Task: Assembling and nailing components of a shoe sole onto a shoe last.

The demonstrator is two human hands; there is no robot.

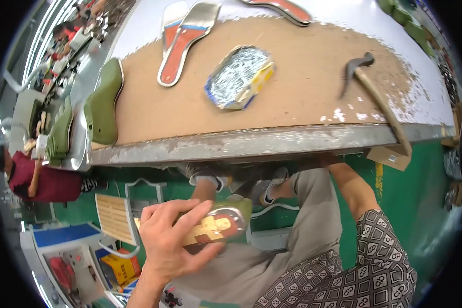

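While your left hand (169, 238) grasps a blurred green shoe last with a tan-and-brown underside (214, 229) at the lower centre of the frame, your right hand (323, 160) is mostly hidden below the edge of the brown-and-white tabletop (174, 118), so its grip cannot be told. A blue-and-yellow container of silvery nails (262, 78) sits upper centre; a wooden-handled, dark-headed hammer (379, 96) lies upper right.

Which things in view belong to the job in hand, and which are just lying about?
Likely part of the job:
green shoe form, held in the left hand
hammer
silvery nails

Apparently just lying about:
slatted seat
yellow box
cardboard box
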